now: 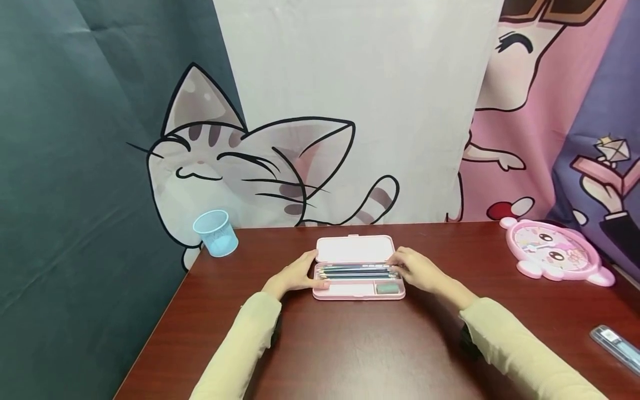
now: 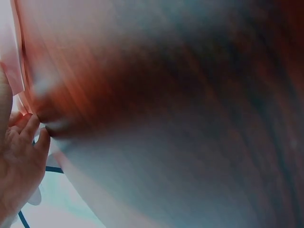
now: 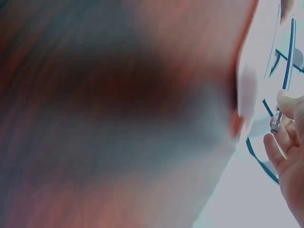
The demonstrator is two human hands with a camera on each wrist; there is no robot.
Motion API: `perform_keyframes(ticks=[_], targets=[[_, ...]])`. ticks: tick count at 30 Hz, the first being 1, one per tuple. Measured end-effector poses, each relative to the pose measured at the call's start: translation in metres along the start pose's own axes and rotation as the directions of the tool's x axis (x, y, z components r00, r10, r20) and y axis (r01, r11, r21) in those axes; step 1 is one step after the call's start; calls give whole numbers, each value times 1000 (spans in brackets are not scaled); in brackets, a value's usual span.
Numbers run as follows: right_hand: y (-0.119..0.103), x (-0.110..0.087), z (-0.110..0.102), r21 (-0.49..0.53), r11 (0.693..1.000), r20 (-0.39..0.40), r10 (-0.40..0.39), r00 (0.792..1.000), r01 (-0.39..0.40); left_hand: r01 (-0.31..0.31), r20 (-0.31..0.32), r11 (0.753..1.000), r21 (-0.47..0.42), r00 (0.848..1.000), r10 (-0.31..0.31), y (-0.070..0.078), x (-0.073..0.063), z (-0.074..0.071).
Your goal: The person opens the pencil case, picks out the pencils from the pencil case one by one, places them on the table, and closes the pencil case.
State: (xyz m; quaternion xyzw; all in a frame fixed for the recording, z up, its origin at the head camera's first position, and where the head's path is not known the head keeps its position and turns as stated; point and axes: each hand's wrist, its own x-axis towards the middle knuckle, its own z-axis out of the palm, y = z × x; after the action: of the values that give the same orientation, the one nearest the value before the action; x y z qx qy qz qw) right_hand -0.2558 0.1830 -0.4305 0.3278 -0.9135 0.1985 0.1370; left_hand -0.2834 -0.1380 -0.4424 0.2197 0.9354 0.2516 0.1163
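Observation:
A pink pencil case (image 1: 355, 250) lies with its lid raised in the middle of the table, in the head view. Several dark pencils (image 1: 356, 273) lie lengthwise in its back compartment, and a grey-green eraser (image 1: 387, 288) occupies the front right corner. My left hand (image 1: 295, 274) grips the case's left end, thumb over the front part and fingers towards the back. At the right end, my right hand (image 1: 419, 270) reaches over the pencils. The right wrist view shows its thumb and finger pinching the end of one pencil (image 3: 276, 122); the rest of that pencil is unclear.
A light-blue mesh cup (image 1: 216, 234) stands at the table's back left corner. On the right lies a pink bear-shaped clock (image 1: 555, 250), with a narrow clear package (image 1: 617, 347) nearer the front. Printed cloth hangs behind the table (image 1: 370, 344).

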Motion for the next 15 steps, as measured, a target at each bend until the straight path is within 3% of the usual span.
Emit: perform_keyframes(ticks=[5,15], targets=[[13,-12,-27,-24,1000,-44,11,999,-12,2,6,1000,-14,1000,-2,0,1,1],[60,-50,-65,-90,995,-192,-66,979,50,7,6,1000,-23,1000,-7,-2,2,3]])
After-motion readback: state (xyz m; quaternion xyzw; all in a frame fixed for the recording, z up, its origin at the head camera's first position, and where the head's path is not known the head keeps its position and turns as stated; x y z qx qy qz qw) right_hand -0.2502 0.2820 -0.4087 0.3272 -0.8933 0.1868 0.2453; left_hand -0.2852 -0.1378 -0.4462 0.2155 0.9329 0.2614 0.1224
